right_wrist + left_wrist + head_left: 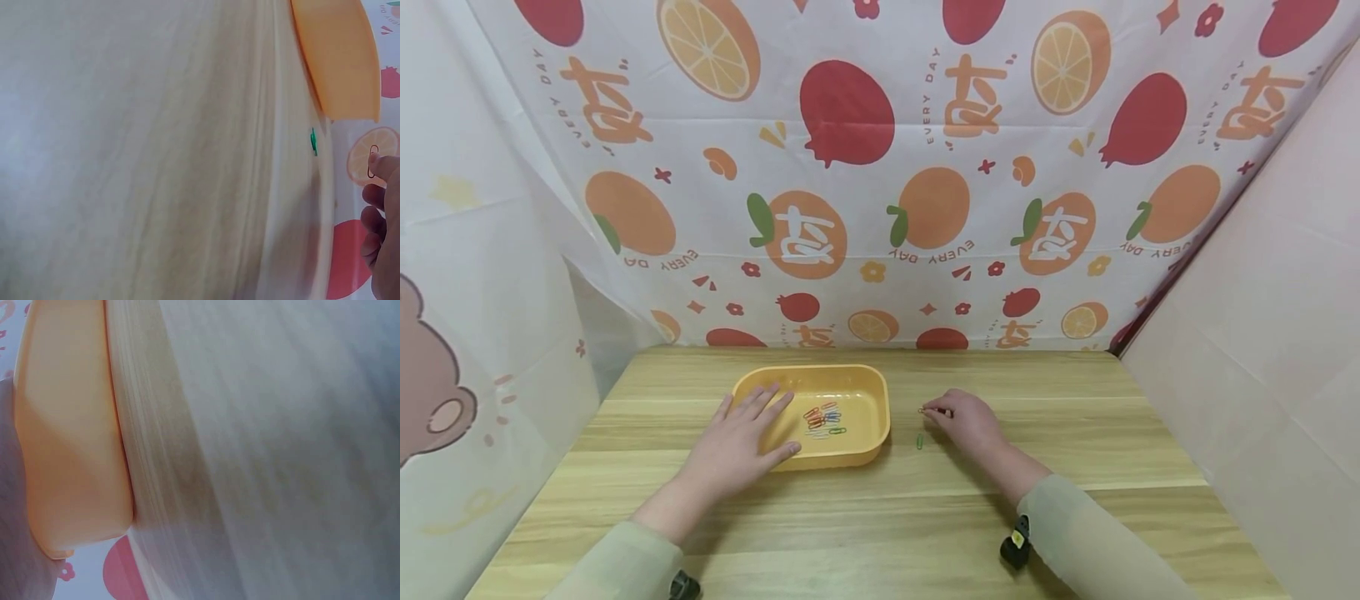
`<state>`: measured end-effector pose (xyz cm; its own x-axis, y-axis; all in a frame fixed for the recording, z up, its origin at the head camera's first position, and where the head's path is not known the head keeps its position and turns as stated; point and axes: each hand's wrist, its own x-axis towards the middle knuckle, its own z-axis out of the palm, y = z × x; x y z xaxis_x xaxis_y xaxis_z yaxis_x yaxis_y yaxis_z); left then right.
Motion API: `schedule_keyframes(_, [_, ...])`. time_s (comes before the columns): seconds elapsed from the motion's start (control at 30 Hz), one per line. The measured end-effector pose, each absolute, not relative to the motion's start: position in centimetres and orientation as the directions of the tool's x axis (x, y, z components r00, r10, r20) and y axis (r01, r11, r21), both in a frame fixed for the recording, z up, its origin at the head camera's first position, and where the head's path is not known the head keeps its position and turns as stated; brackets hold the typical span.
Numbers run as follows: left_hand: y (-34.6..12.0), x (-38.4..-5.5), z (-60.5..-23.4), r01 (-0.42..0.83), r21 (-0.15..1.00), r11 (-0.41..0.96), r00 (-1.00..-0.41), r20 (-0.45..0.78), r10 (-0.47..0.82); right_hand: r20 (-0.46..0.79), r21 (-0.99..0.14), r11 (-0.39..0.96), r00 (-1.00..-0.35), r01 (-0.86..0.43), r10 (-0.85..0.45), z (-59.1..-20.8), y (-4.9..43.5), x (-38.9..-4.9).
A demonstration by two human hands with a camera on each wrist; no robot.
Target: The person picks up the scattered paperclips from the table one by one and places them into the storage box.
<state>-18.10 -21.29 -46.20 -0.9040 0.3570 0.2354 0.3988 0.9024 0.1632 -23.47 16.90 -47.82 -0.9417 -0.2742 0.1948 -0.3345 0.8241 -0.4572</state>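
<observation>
A yellow plastic tray (872, 454) stands on the table, with several red, blue, green and white paper clips (817, 419) lying together on its bottom. My left hand (737, 442) rests over the tray's left side, fingers spread and the thumb along the near rim. To the right of the tray, my right hand (970, 423) pinches a reddish paper clip (373, 150) between thumb and fingers, with both ends of the clip showing in the right wrist view. A green paper clip (920, 442) lies on the table between the tray and the right hand.
The wood-grain table (850, 542) ends at a fruit-printed curtain (880, 283) behind the tray. Pale sheets hang at the left (490, 250) and right (1262, 333) sides. A small black device (1017, 546) is strapped at the right wrist.
</observation>
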Motion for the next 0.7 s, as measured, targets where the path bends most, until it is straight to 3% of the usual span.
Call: schedule_keyframes(0.7, [-21.2,-18.0,-46.1,0.400,0.159,0.903,-0.905,0.223,0.362,0.254,-0.537,0.731,-0.907,-0.421,-0.335,-44.6,12.3,-23.6])
